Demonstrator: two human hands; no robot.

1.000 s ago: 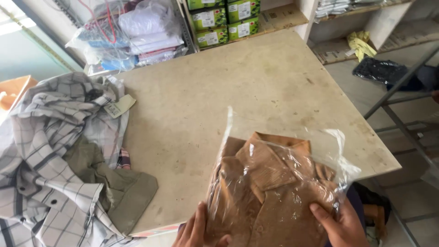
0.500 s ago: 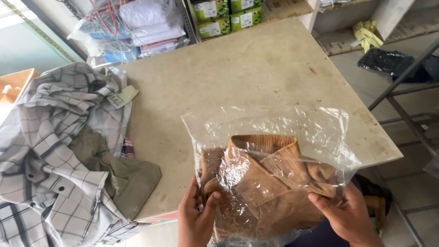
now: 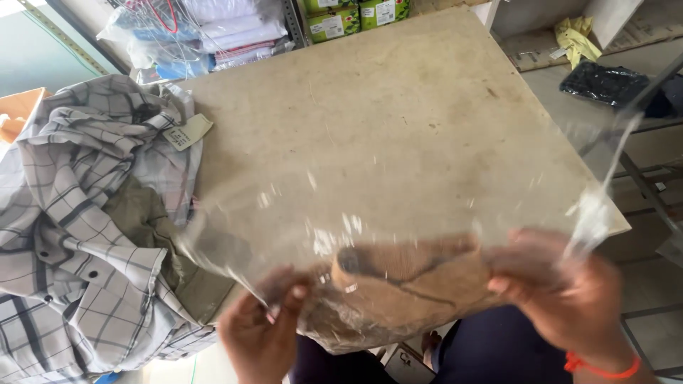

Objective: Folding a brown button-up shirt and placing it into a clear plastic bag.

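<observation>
The left hand (image 3: 262,331) grips the lower left edge of a clear bag (image 3: 398,235), fingers curled shut on the plastic. The right hand (image 3: 569,299) pinches the bag's right side, thumb and fingers closed on it; an orange band circles that wrist. The bag is held up between the two hands, above the near edge of the table (image 3: 398,107), its open upper part spread wide and blurred. A folded brown shirt (image 3: 409,281) sits inside the bag at the bottom, between the hands and touching neither directly, since the plastic lies between.

On the left of the table lies a heap of checked shirts (image 3: 78,235) with an olive garment (image 3: 153,227) among them and a paper tag (image 3: 186,132) on top. Bagged garments (image 3: 213,32) and green boxes (image 3: 348,16) stand beyond the far edge. A yellow cloth (image 3: 578,37) and a black bag (image 3: 605,82) rest on low shelves at right.
</observation>
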